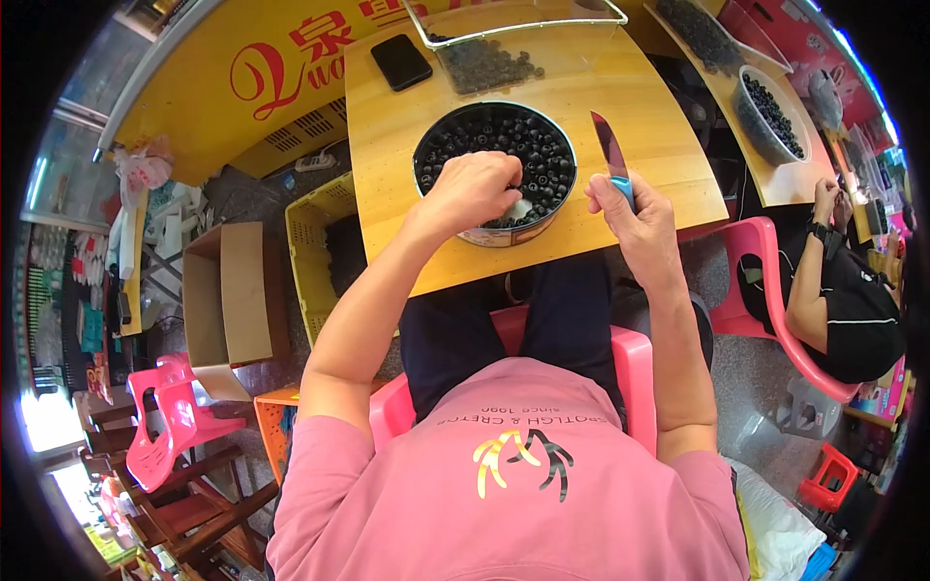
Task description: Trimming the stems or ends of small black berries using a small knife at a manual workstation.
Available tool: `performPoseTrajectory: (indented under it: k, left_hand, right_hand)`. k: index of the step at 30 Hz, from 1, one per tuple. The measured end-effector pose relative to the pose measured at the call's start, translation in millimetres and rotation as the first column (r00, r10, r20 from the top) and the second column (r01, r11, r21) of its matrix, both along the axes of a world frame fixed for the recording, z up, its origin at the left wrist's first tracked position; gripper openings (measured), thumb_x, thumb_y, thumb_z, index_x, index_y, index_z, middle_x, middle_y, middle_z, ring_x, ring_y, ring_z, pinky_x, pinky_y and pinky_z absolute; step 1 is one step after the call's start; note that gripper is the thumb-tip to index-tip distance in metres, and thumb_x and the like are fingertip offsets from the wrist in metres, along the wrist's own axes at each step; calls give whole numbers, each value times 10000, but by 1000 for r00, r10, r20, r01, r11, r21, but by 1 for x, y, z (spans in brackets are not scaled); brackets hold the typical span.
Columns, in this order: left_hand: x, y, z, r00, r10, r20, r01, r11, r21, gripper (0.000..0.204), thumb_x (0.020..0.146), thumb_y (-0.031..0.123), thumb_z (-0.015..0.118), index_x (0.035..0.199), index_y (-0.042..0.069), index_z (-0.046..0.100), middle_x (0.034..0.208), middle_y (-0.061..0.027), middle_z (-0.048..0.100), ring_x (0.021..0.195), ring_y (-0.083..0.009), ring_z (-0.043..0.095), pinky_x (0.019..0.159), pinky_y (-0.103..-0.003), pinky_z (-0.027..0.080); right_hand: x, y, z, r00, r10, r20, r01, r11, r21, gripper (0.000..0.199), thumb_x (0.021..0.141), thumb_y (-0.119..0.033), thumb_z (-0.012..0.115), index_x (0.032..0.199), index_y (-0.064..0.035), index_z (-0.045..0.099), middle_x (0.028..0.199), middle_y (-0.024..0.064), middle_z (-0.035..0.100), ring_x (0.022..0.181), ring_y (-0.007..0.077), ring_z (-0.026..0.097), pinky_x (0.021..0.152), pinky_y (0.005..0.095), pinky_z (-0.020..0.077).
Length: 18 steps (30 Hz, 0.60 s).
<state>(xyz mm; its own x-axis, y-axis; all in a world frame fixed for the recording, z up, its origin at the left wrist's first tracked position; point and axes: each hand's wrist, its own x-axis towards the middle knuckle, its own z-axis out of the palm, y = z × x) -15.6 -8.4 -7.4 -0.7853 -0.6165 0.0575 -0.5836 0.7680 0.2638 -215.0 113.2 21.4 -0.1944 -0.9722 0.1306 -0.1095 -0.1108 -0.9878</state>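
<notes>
A round tin (572, 165) full of small dark round fruits (504, 136) stands on the wooden table in front of me. My left hand (481, 189) reaches in over its near side, fingers curled down among the fruits. Something small and whitish (520, 209) shows just under those fingertips; whether they grip it or a fruit is hidden. To the right of the tin, my right hand (635, 218) is closed around the blue handle of a knife (610, 145). Its blade points up and away from me, apart from the tin.
A black phone (401, 63) lies at the table's far left. Behind the tin stands a clear plastic box (528, 44) with more dark fruits. On the right, another person (823, 281) sits at a second table with a bowl (744, 111) of fruits. A yellow crate (308, 242) stands left of the table.
</notes>
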Motion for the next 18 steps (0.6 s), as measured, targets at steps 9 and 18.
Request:
performPoseTrajectory:
  k: [9, 18]
  left_hand:
    - [14, 45, 38, 518, 343, -783, 181, 851, 493, 195, 797, 54, 759, 945, 19, 638, 827, 3, 583, 705, -61, 542, 630, -218, 461]
    - [26, 61, 40, 472, 187, -862, 114, 956, 270, 201, 767, -7, 759, 914, 15, 624, 866, -31, 589, 745, -98, 571, 645, -241, 476]
  right_hand:
    - [36, -14, 7, 977, 127, 170, -137, 990, 45, 252, 921, -279, 669, 998, -39, 685, 771, -56, 582, 584, 1, 397, 512, 169, 301]
    - [55, -12, 22, 964, 219, 149, -219, 976, -18, 229, 906, -268, 691, 985, -53, 680, 680, -84, 495, 580, 1, 398, 510, 164, 285]
